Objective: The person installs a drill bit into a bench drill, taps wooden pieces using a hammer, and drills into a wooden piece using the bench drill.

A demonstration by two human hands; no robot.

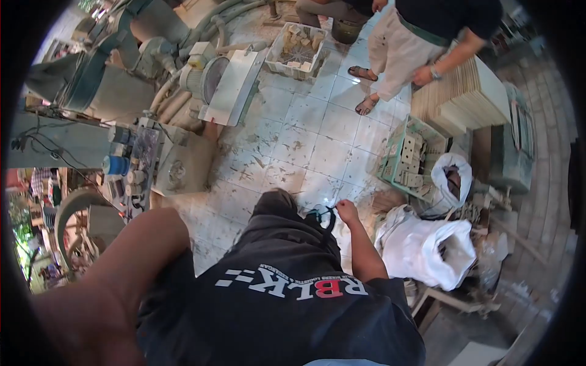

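Your right hand [347, 211] is closed with the fingers on a dark strap [330, 224], which hangs in a loop in front of your legs. This strap is to the left of the green crate [394, 146] and nearer to you than it. Your left hand is out of the view, so I cannot tell its state.

Inside the green crate lie pale pieces with holes [412, 152]. Just beside it, on the right, is a small open sack [467, 177]; nearer to you than the crate, a large white sack [415, 250] takes the floor at your right side. Beyond the crate, on the right, there is a stack of boards [458, 100], and a person [439, 24] stands beside this stack.

Well to the left of the crate is a disc machine [213, 79] with a flat plate [234, 85]. Farther from you than the crate, also to its left, stands a white basket [295, 72] with wood pieces. Scraps are scattered on the tiled floor [305, 122] left of the crate.
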